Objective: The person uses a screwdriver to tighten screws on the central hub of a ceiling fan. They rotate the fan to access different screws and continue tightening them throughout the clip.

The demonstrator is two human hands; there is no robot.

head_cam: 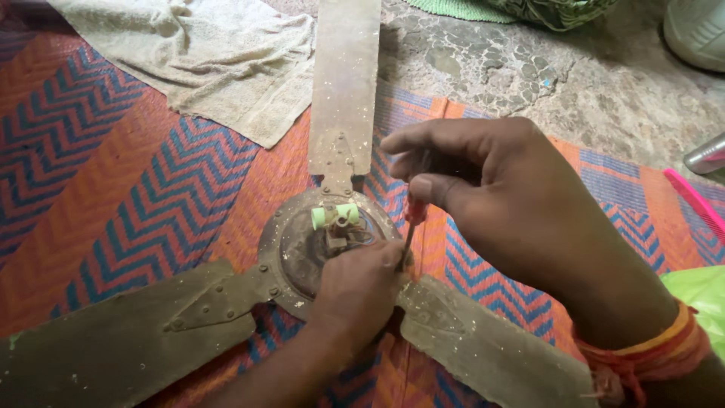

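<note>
A dusty brown ceiling fan lies on a woven mat, its round motor hub (294, 249) in the middle with a pale green part (334, 215) on top. Three blades spread out: one toward the top (345, 75), one to the lower left (113, 340), one to the lower right (491, 351). My right hand (506, 211) pinches the red handle of a screwdriver (414, 215), whose thin shaft points down at the hub's right edge. My left hand (355, 295) rests on the hub by the screwdriver tip, fingers curled against the rim.
The mat (113, 174) has an orange, red and blue zigzag pattern. A beige towel (204, 53) lies at the upper left. Rough stone floor (574, 83) shows at the upper right, with a pink comb (695, 200), a metal cylinder (706, 155) and green plastic (698, 291) at the right edge.
</note>
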